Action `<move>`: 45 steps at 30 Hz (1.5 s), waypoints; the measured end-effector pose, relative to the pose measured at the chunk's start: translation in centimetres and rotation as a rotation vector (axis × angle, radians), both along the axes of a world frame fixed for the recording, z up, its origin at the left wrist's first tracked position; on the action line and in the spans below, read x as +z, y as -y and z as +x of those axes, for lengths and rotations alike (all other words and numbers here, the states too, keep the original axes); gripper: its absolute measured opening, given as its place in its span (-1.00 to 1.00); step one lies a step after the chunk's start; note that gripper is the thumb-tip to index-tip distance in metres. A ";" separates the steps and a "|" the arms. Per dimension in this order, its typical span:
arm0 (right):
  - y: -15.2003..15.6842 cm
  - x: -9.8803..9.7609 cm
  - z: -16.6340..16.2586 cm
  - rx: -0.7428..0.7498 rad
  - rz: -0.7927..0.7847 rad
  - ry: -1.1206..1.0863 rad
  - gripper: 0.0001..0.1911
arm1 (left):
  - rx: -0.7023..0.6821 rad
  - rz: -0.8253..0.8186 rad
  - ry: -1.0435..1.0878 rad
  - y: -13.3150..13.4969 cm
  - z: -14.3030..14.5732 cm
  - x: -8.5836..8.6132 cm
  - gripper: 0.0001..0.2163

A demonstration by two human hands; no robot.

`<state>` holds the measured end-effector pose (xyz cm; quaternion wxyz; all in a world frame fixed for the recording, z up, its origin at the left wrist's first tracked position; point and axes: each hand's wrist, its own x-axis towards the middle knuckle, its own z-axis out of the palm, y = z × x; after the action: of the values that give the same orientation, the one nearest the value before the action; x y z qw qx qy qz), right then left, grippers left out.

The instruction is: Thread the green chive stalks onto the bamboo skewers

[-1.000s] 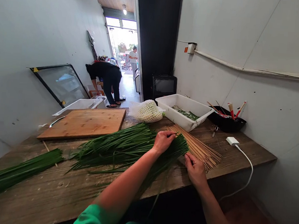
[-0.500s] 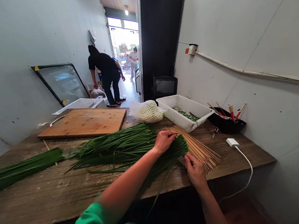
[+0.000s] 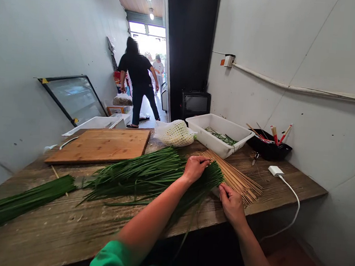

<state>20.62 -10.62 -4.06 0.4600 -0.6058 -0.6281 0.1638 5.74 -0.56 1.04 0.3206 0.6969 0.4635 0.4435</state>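
A fanned bunch of green garlic chives (image 3: pixel 204 186) lies between my two hands, its cut ends pointing right. At its far edge my left hand (image 3: pixel 194 168) is closed in a pinch; a thin brownish tip shows by the fingertips, too small to name surely. My right hand (image 3: pixel 232 202) pinches at the near corner of the cut ends; what sits between its thumb and finger is hidden. Beneath and behind the bunch are many loose bamboo skewers (image 3: pixel 237 176). A bigger pile of chives (image 3: pixel 144 167) spreads to the left.
Flat chives with a skewer through them (image 3: pixel 27 201) lie at far left. Behind are a wooden cutting board (image 3: pixel 103 143), a foam-netted bundle (image 3: pixel 175 133), a white bin (image 3: pixel 207 141), a black tray (image 3: pixel 271 150) and a white charger (image 3: pixel 275 171). A person (image 3: pixel 139 76) stands beyond.
Both my hands and the chives stay almost in place. In the background the bent-over person has straightened up, lifting a plastic bag.
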 end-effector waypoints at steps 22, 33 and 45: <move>-0.2 -0.4 0.1 -0.008 0.010 -0.004 -0.57 | -0.027 -0.039 -0.066 0.1 -0.3 0.7 -0.78; -0.2 -0.2 0.0 -0.009 0.017 0.021 -0.56 | -0.028 0.031 -0.058 -0.1 -0.1 0.1 -0.79; -0.2 -0.4 0.1 0.007 0.017 0.023 -0.58 | -0.016 0.050 -0.074 -0.2 -0.1 -0.2 -0.80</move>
<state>20.76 -10.43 -4.47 0.4573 -0.6013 -0.6371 0.1530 5.60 -0.34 0.89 0.2892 0.7242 0.4585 0.4262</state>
